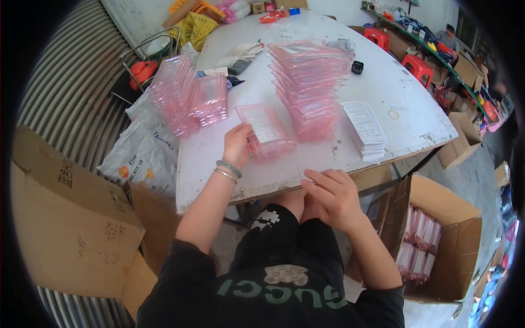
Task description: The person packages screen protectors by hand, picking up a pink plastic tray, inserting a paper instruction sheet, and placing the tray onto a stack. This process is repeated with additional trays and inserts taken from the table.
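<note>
My left hand (238, 145), with bangles at the wrist, pinches the left edge of a clear pink plastic bag (276, 146) on the table. A white printed sheet (259, 124) shows in that bag. My right hand (334, 198) hovers by the table's front edge, fingers apart and holding nothing. Just beyond the bag lies a long overlapping row of pink plastic bags (309, 90). To the right sits a stack of white printed papers (363, 128). More shiny pink bags (186, 98) are heaped at the left edge of the table.
The white table (407, 115) has a worn front edge. On the floor at right, an open cardboard box (459, 257) holds packed pink bags. A large carton (71, 213) and a white sack (142, 147) stand at left. Red stools (418, 68) and a seated person (449, 39) are farther back.
</note>
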A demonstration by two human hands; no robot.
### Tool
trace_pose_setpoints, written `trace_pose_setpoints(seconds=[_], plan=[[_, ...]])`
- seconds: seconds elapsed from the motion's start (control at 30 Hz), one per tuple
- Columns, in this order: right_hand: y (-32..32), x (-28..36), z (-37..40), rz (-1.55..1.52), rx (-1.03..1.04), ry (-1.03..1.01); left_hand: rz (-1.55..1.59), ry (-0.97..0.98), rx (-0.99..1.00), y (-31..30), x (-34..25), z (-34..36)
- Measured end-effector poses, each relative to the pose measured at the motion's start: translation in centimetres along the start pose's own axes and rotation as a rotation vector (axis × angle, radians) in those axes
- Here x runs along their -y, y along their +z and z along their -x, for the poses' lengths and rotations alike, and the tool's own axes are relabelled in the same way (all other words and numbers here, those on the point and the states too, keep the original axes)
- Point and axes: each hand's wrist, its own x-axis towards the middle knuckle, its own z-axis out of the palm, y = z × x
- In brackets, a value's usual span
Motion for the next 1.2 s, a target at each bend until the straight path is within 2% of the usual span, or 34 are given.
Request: trace_pose_setpoints(seconds=[0.2, 0.3, 0.4, 0.5, 0.6, 0.7, 0.8, 0.9, 1.0, 1.07, 1.13, 1.2], plan=[[-0.5, -0.9, 1.8, 0.002, 0.003, 0.07, 0.038, 0.0, -0.001, 0.6, 1.0, 0.2], [-0.3, -0.7, 2.2, -0.019, 0.012, 0.073, -0.21, 0.093, -0.062, 0.0, 2.0, -1.3], [-0.1, -0.9, 2.7, -0.034, 0.011, 0.085, -0.9, 0.393, -0.262, -0.2, 1.8, -1.0], [-0.1, -0.8, 3.1, -0.035, 0.003, 0.117, -0.988, 0.53, -0.241, -1.2, 3.0, -1.9], [0.0, -0.9, 3.7, -0.044, 0.012, 0.151, -1.153, 0.531, -0.253, -1.5, 4.0, -2.0], [0.1, -0.8, 4.5, -0.05, 0.032, 0.184, -1.077, 0.431, -0.262, -0.8, 3.7, -1.9], [0.2, -0.5, 5.3, -0.047, 0.041, 0.218, -0.9, 0.291, -0.17, 0.5, 2.0, -1.4], [0.4, 0.0, 5.6, -0.053, 0.053, 0.244, -0.908, 0.35, -0.196, 1.5, 2.3, -2.3], [0.5, 0.3, 6.2, -0.064, 0.049, 0.262, -0.996, 0.703, -0.297, 0.8, 0.2, -3.3], [0.6, 0.7, 6.8, -0.082, 0.042, 0.284, -1.192, 1.123, -0.365, -1.0, -3.4, -4.5], [0.9, 1.1, 6.9, -0.107, 0.034, 0.295, -1.382, 1.234, -0.396, -2.5, -7.0, -5.1], [1.3, 1.6, 7.1, -0.13, 0.048, 0.287, -1.551, 0.939, -0.253, -5.3, -8.5, -7.5]])
